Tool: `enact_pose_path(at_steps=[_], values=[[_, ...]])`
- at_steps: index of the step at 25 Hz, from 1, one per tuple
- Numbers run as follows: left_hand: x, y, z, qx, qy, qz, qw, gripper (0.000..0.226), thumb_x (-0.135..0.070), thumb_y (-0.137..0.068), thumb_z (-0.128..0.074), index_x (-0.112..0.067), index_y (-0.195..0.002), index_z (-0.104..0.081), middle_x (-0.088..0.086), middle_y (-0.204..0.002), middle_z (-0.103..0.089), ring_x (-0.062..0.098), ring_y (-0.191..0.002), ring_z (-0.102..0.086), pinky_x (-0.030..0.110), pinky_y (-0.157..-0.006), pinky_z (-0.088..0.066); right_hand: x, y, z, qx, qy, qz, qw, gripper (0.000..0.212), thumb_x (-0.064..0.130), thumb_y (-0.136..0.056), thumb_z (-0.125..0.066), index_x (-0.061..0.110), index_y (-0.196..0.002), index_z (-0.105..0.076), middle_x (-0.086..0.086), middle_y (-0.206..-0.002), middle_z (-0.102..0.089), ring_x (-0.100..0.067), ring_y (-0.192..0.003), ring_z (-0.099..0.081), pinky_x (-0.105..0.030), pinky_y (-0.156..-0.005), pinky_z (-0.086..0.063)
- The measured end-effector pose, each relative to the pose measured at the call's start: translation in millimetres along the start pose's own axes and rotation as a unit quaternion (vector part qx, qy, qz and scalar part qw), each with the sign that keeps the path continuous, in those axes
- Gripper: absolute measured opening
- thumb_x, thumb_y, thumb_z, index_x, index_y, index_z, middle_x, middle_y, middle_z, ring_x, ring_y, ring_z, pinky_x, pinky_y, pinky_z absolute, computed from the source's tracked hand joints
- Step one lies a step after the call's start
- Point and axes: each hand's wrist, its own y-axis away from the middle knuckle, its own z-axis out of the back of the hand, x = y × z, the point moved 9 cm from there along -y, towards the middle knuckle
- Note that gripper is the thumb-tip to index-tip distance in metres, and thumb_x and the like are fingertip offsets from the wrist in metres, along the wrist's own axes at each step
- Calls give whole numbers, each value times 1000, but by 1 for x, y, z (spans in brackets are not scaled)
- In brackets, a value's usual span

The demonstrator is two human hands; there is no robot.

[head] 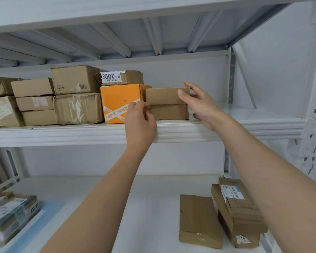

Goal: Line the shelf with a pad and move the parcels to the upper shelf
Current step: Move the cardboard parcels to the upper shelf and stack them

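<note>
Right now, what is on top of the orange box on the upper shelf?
A taped brown parcel with a white label reading 2008 lies on the orange box. What stands behind the two is hidden.

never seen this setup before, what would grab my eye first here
The bright orange box stands out on the upper shelf, amid plain brown parcels. Right beside it, the left hand and right hand flank two small brown boxes stacked one on the other. On the lower shelf, a few flat parcels lie at the right.
</note>
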Motion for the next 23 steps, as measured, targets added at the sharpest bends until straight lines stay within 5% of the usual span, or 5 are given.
enact_pose_path(at_steps=[4,7,10,18,23], values=[[2,14,9,-20,71,9,997,17,2,-86,-54,-11,-87,-64,3,-91,-59,10,-72,-55,20,-66,-47,3,7,18,-111,-17,36,993,44,36,-91,-62,32,-134,-53,1,-137,-52,-9,-129,-45,-23,-102,-37],[11,37,19,-31,188,62,980,27,5,-87,-53,-20,-82,-60,9,-98,-61,15,-85,-62,17,-70,-51,17,40,22,-198,-51,142,969,20,7,-88,-57,15,-103,-67,0,-111,-65,-6,-107,-58,-9,-88,-44],[10,65,32,-47,203,70,976,33,15,-84,-48,-14,-78,-63,1,-99,-53,9,-94,-62,26,-68,-58,10,80,16,-209,-137,209,946,30,-7,-74,-47,16,-67,-65,1,-71,-67,-10,-73,-63,-21,-70,-52],[51,135,-1,47,164,187,967,46,18,-81,-38,-15,-60,-61,2,-87,-55,4,-68,-54,37,-56,-56,-100,126,6,-147,-96,100,979,33,-14,-77,-45,7,-60,-64,-1,-55,-62,-11,-56,-60,-21,-55,-51],[82,177,-58,170,112,287,936,32,9,-87,-40,-5,-77,-67,4,-99,-58,17,-72,-56,17,-50,-52,-173,124,23,-131,19,-53,990,33,-5,-90,-49,16,-73,-70,4,-78,-68,-10,-80,-64,-24,-76,-54]])
